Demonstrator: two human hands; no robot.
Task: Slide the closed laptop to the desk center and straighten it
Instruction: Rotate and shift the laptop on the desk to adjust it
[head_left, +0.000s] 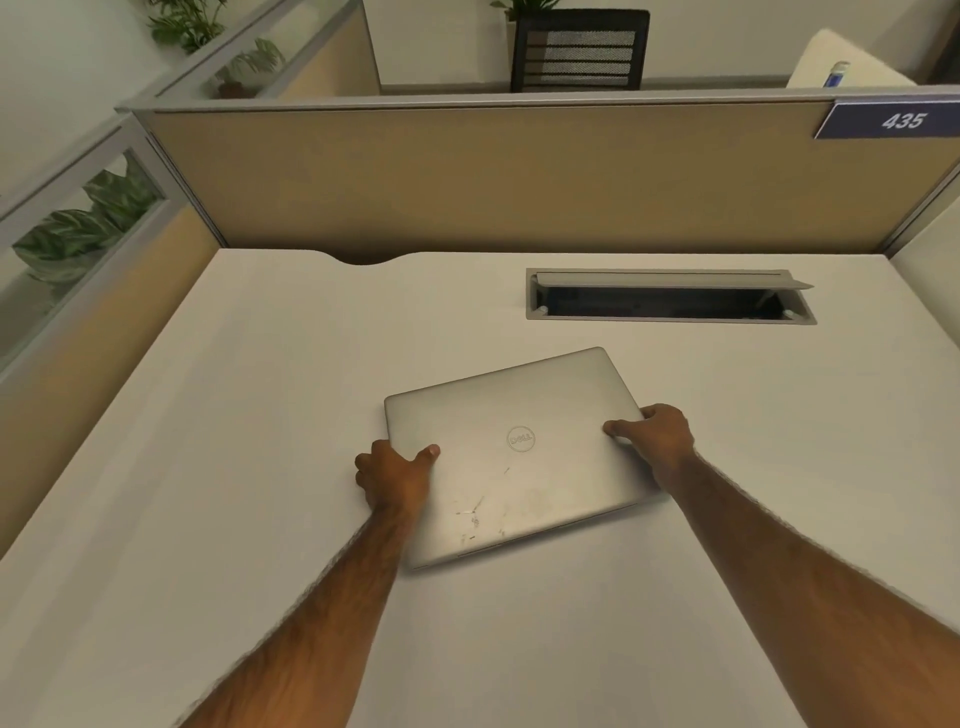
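A closed silver laptop (519, 457) with a round logo on its lid lies flat on the white desk (208, 467), near the middle. It sits skewed, its far edge rising toward the right. My left hand (395, 475) grips its left edge, thumb on the lid. My right hand (657, 436) grips its right edge, thumb also on top, fingers wrapped around the side.
A cable well (670, 299) with a raised grey flap is set into the desk behind the laptop. Tan cubicle partitions (467, 176) wall the far and left sides. A blue sign reading 435 (893, 120) hangs at the top right.
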